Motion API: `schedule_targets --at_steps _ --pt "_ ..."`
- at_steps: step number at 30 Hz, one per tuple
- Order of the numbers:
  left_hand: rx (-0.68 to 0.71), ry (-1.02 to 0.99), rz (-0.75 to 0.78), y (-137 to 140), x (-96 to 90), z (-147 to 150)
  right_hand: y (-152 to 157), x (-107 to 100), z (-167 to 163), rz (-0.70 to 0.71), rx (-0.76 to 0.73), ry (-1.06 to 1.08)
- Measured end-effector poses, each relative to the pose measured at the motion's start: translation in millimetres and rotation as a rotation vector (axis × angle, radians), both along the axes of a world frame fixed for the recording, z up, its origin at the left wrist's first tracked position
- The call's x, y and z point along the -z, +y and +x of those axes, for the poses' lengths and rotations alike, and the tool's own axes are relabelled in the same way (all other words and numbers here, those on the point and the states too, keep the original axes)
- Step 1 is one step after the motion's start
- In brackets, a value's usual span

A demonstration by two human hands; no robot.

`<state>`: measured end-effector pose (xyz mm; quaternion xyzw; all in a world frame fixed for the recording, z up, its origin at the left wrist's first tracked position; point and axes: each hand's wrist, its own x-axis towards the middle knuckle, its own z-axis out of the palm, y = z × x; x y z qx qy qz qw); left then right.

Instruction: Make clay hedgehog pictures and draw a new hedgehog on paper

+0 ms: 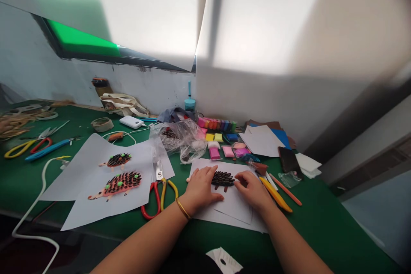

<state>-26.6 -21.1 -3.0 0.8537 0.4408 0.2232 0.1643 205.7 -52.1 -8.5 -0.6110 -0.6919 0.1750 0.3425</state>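
Note:
A small hedgehog figure with dark overlapping spines and brown legs lies on stacked white paper in front of me. My left hand rests flat on the paper at its left, fingers stretched out and covering its head end. At the figure's right edge, my right hand is curled, thumb and index finger drawn together; anything between them is too small to make out. Two finished-looking hedgehogs, a smaller one and a pink one with green dots, lie on sheets to the left.
Red-and-yellow-handled scissors lie left of my paper. A yellow cutter and an orange stick are at the right. Behind are clay packets, a plastic bag and a dark phone. A white cable hangs over the left edge.

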Motion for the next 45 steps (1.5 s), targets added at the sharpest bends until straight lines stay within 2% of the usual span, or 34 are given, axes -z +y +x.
schedule_targets --at_steps 18,24,30,35,40,45 --pt "-0.001 0.011 0.019 0.2 1.8 0.3 1.3 -2.8 -1.7 -0.063 0.001 -0.014" --pt "0.0 0.008 0.031 1.2 3.3 1.0 2.3 -1.2 -7.1 -0.013 0.004 -0.127" --pt "-0.003 0.011 0.028 1.1 2.0 1.7 2.7 -0.2 -14.3 0.087 0.02 -0.34" --pt "-0.003 0.009 0.027 0.5 1.2 0.9 4.5 0.6 -17.2 0.098 0.023 -0.448" --pt "-0.002 0.0 0.03 -0.3 -0.2 0.7 4.0 0.4 -17.2 0.088 0.021 -0.418" --pt "-0.002 0.007 0.031 0.2 -0.3 0.7 2.0 3.2 -12.7 0.098 0.0 -0.263"
